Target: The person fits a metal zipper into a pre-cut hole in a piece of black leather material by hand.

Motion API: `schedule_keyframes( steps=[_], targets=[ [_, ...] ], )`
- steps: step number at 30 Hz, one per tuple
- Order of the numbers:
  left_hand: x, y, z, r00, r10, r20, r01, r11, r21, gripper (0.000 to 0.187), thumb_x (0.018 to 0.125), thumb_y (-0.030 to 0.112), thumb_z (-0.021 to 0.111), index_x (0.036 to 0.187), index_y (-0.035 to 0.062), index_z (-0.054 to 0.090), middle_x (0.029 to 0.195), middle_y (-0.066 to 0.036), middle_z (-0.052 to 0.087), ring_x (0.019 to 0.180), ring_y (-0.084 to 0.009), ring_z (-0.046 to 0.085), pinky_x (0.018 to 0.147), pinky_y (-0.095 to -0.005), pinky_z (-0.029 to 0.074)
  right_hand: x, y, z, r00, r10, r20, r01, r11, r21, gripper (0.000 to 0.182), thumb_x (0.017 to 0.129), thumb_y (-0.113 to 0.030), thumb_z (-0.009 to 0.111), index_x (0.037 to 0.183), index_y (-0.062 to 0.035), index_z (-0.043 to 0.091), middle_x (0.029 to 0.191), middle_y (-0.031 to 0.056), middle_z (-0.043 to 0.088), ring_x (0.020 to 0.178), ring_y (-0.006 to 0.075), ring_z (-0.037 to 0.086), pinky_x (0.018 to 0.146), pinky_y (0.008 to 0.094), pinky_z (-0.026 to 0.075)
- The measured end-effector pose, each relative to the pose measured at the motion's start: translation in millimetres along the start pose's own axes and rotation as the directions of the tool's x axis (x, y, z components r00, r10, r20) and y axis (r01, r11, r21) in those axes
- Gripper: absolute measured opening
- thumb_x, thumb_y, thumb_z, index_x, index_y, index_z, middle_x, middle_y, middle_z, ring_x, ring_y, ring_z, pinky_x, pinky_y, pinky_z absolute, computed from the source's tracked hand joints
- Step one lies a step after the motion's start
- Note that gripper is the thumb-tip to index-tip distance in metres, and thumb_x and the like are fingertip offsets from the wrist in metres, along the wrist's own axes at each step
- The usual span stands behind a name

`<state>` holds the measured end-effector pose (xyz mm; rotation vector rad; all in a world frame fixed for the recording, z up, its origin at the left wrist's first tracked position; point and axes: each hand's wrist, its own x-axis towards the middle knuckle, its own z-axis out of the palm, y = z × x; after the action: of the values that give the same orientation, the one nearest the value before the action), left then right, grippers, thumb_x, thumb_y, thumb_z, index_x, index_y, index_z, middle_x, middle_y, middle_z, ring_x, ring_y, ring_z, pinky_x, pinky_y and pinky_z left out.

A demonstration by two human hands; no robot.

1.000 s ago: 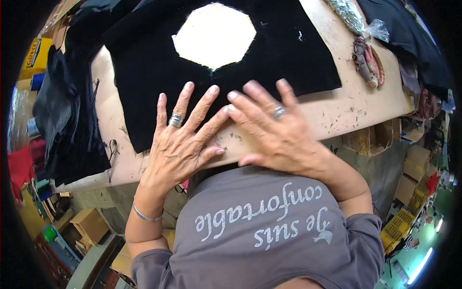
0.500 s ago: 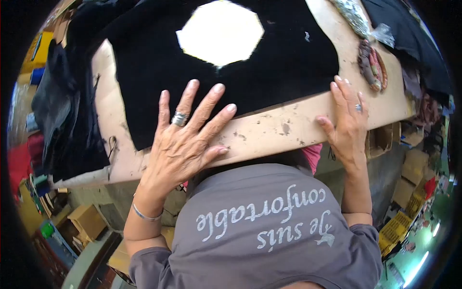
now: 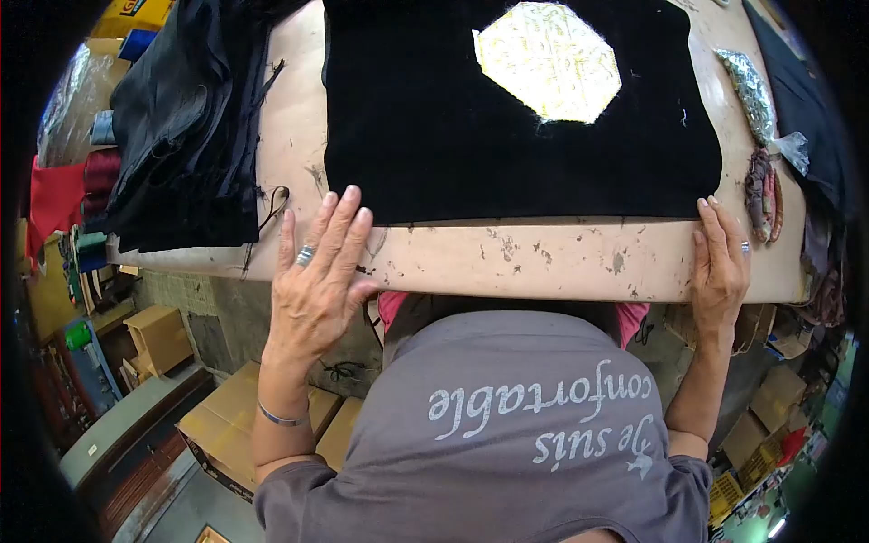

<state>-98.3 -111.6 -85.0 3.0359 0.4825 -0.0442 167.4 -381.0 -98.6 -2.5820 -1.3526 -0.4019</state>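
A black cloth (image 3: 507,172) lies flat on the pale, stained table (image 3: 507,258), with a bright octagonal patch (image 3: 550,61) on its upper part. My left hand (image 3: 319,276), with a silver ring and a bracelet, rests at the cloth's lower left corner, fingers stretched out and fingertips touching its edge. At the lower right corner lies my right hand (image 3: 721,262), fingers extended, a ring on one finger and the fingertips at the cloth's edge. Neither hand grips anything.
Dark folded fabrics (image 3: 186,136) lie at the table's left. On the right are a clear bag (image 3: 751,95), brownish-red twisted bundles (image 3: 765,195) and dark cloth (image 3: 801,118). Cardboard boxes (image 3: 231,421) stand below left, beside thread spools (image 3: 100,172).
The view has shifted. The black cloth's lower edge now runs straighter along the table's front. My left hand has moved off the cloth's surface to its lower left corner; my right hand remains at the right corner.
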Motion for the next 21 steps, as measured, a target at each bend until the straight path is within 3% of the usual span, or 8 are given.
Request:
schedule_keyframes(
  steps=[3,4,8,11,13,15,17,21],
  targets=[
    [7,-16,3,0.981,0.109,-0.163,-0.114,0.993,-0.025,0.036,0.076,0.019,0.056,0.109,0.0074,0.054,0.118,-0.007,0.050,0.107,-0.0229,0.048,0.092,-0.0384,0.034,6,7,1,0.999,-0.042,-0.033,0.044,0.998,0.054,0.030,0.070,0.002,0.057,0.100,-0.0046,0.059,0.097,0.0092,0.058,0.087,0.0239,0.056,0.075,0.0334,0.044],
    [14,-14,1,0.947,0.131,-0.294,-0.140,0.990,-0.008,0.026,0.070,0.008,0.061,0.096,0.0055,0.059,0.104,-0.006,0.058,0.092,-0.0211,0.057,0.082,-0.0362,0.041,8,11,1,0.996,-0.085,-0.041,0.087,0.994,0.060,0.029,0.070,0.002,0.057,0.099,-0.0034,0.059,0.095,0.0101,0.058,0.084,0.0242,0.056,0.073,0.0335,0.045],
    [29,-13,-2,0.898,0.295,-0.327,-0.228,0.946,0.229,0.016,0.071,0.009,0.060,0.086,0.0067,0.060,0.091,-0.008,0.061,0.079,-0.0173,0.060,0.076,-0.0326,0.044,16,17,-4,0.965,-0.258,-0.050,0.254,0.965,-0.065,0.027,0.068,0.003,0.057,0.095,0.0010,0.059,0.092,0.0130,0.058,0.079,0.0251,0.057,0.068,0.0329,0.046],
    [33,-7,-5,0.883,0.395,-0.253,-0.287,0.881,0.376,0.024,0.073,0.010,0.057,0.096,0.0083,0.057,0.090,-0.009,0.060,0.081,-0.0195,0.059,0.075,-0.0317,0.043,19,17,-3,0.958,-0.284,-0.049,0.279,0.956,-0.092,0.025,0.064,0.003,0.057,0.088,0.0012,0.057,0.087,0.0121,0.057,0.074,0.0250,0.057,0.062,0.0324,0.046],
    [36,-3,-3,0.881,0.419,-0.220,-0.324,0.873,0.365,0.037,0.076,0.015,0.055,0.113,0.0178,0.049,0.105,-0.006,0.055,0.090,-0.0207,0.056,0.079,-0.0332,0.043,20,20,-1,0.962,-0.264,-0.070,0.260,0.964,-0.055,0.025,0.063,0.004,0.057,0.087,0.0004,0.056,0.086,0.0118,0.057,0.073,0.0247,0.057,0.061,0.0326,0.046],
    [42,2,1,0.848,0.514,-0.127,-0.413,0.792,0.451,0.049,0.077,0.018,0.055,0.122,0.0300,0.040,0.122,-0.005,0.045,0.108,-0.0243,0.046,0.092,-0.0366,0.039,21,23,1,0.964,-0.241,-0.110,0.241,0.970,-0.015,0.025,0.062,0.006,0.056,0.087,-0.0003,0.055,0.086,0.0117,0.057,0.071,0.0245,0.057,0.059,0.0324,0.045],
    [51,13,-5,0.832,0.554,0.018,-0.520,0.768,0.373,0.054,0.079,0.022,0.051,0.126,0.0398,0.029,0.132,-0.001,0.032,0.117,-0.0270,0.035,0.097,-0.0398,0.033,21,25,-1,0.963,-0.211,-0.169,0.219,0.975,0.029,0.027,0.062,0.007,0.054,0.088,-0.0009,0.054,0.087,0.0118,0.057,0.070,0.0241,0.057,0.058,0.0320,0.045],
    [76,43,-4,0.812,0.583,-0.030,-0.546,0.776,0.316,0.034,0.078,0.032,0.052,0.112,0.0340,0.050,0.134,-0.002,0.030,0.120,-0.0295,0.031,0.094,-0.0423,0.036,30,26,-11,0.950,-0.132,-0.284,0.199,0.954,0.222,0.025,0.066,0.011,0.052,0.088,0.0009,0.052,0.088,0.0138,0.057,0.070,0.0268,0.058,0.059,0.0326,0.047]
  ],
)
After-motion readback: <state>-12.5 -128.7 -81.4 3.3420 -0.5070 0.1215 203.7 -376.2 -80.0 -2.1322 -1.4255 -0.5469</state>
